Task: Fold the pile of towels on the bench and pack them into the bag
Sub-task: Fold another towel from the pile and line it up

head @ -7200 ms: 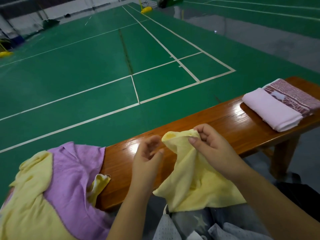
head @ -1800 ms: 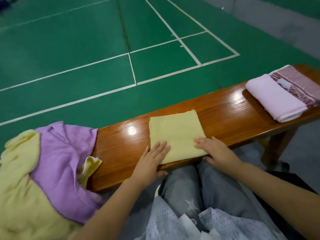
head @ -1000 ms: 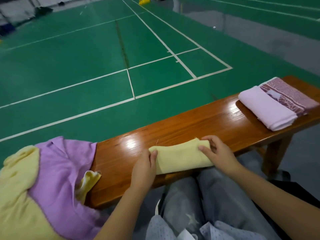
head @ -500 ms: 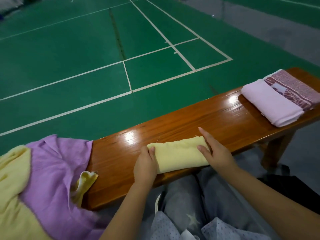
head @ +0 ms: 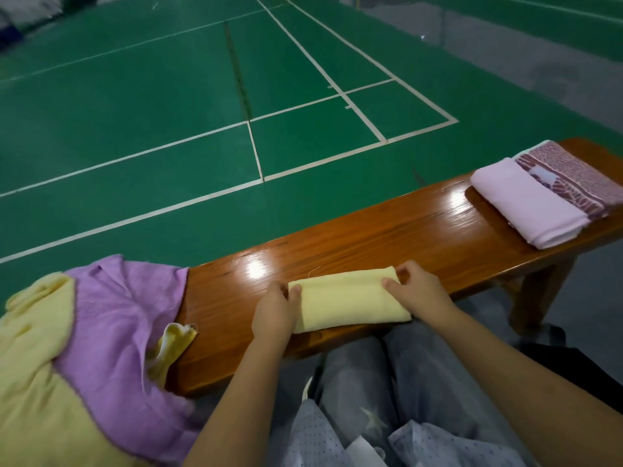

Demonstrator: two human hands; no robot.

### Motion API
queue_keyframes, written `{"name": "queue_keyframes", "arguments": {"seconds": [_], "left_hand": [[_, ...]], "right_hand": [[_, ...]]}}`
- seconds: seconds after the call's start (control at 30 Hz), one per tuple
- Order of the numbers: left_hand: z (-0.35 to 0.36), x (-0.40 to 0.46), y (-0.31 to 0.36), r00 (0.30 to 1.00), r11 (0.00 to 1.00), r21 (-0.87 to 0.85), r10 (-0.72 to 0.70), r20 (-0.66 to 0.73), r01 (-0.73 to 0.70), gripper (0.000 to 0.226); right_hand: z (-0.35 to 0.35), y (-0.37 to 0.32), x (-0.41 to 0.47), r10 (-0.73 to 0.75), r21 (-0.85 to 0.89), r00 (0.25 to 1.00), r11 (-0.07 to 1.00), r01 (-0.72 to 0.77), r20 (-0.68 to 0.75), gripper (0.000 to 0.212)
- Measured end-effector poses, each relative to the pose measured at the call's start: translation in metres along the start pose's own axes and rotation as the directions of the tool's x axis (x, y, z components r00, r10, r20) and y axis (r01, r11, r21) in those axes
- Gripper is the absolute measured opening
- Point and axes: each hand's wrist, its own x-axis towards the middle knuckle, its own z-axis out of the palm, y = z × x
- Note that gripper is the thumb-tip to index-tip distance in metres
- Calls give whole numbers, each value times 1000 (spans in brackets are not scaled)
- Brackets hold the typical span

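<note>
1. Green sports court floor (head: 168,129) with white lines fills the background; a grey strip runs along its far right side.
2. Tabletop (head: 371,244): glossy brown wood, long and narrow, running from lower left to upper right, with one wooden leg (head: 536,298) visible under the right end.
3. Yellow towel (head: 347,299): folded into a flat oblong, lying on the tabletop near its front edge, directly ahead of the person.
4. Left hand (head: 274,311): at the towel's left end, thumb on top of the cloth and fingers curled at the edge, pinching it.
5. Right hand (head: 418,291): at the towel's right end, thumb and curled fingers gripping the fold.
6. Unfolded pile at the left end of the tabletop: a purple towel (head: 124,332) draped over the end, a larger pale yellow towel (head: 33,382) beneath and beside it, and a small yellow corner (head: 172,345) poking out from under the purple one.
7. Folded stack at the right end, well apart from the hands: a pink towel (head: 526,203) folded flat, with a maroon patterned towel (head: 573,176) just beside it, the two touching.
8. Person's lap: grey trousers (head: 387,382) with pale star marks, close against the tabletop's front edge.
9. Dark object (head: 573,365) on the floor to the right of the legs; what it is cannot be told.
</note>
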Motion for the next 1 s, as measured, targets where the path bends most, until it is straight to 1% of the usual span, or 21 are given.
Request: {"name": "queue_keyframes", "arguments": {"seconds": [0.03, 0.07, 0.13, 0.17, 0.2, 0.23, 0.3, 0.33, 0.37, 0.4, 0.47, 0.57, 0.63, 0.7, 0.83, 1.0], "left_hand": [[-3, -3, 2, 1000, 993, -112, -28, -11, 26, 47], [-6, -9, 3, 997, 964, -261, -65, -42, 52, 49], [-8, -24, 5, 977, 833, -549, -167, -133, 67, 45], [-8, -33, 6, 964, 757, -650, -221, -148, 74, 43], [-6, -42, 6, 956, 684, -723, -266, -121, 99, 41], [-4, -50, 5, 953, 611, -777, -299, -51, 151, 40], [2, -65, 6, 937, 451, -843, -309, 161, 294, 41], [5, -72, 8, 923, 374, -855, -280, 265, 359, 43], [8, -78, 11, 906, 318, -854, -242, 347, 412, 45], [10, -84, 15, 891, 294, -843, -209, 403, 450, 46], [15, -90, 21, 875, 314, -817, -173, 452, 484, 46], [19, -89, 26, 877, 351, -805, -147, 457, 479, 46], [19, -87, 30, 884, 395, -796, -112, 454, 458, 46], [20, -84, 35, 884, 434, -783, -75, 462, 446, 47], [28, -76, 59, 866, 482, -754, -24, 499, 448, 52], [44, -63, 108, 840, 561, -703, 23, 542, 438, 51]], "right_hand": [[1, 0, -2, 12, -11, 1000, 1000, -12, 6, 40], [3, 1, -4, 21, -4, 1000, 1000, -21, 10, 39], [5, 2, -10, 56, 95, 998, 994, -58, 25, 38], [6, 3, -14, 89, 185, 995, 978, -95, 39, 38], [7, 3, -18, 123, 279, 991, 951, -133, 52, 38], [9, 3, -22, 150, 348, 987, 923, -162, 62, 38], [13, 2, -28, 183, 412, 980, 889, -198, 75, 37], [17, 1, -31, 193, 440, 977, 872, -214, 92, 37], [20, 0, -34, 203, 470, 972, 851, -233, 115, 37], [24, -2, -37, 211, 495, 968, 832, -250, 135, 37], [31, -2, -44, 208, 487, 969, 837, -248, 136, 37], [35, 6, -50, 166, 377, 983, 907, -186, 83, 33], [32, 13, -50, 158, 371, 984, 911, -178, 84, 29], [26, 18, -48, 168, 404, 982, 895, -187, 82, 29], [11, 26, -43, 192, 494, 981, 850, -182, 30, 28], [-19, 44, -23, 253, 648, 967, 737, -190, -5, 29]]}}
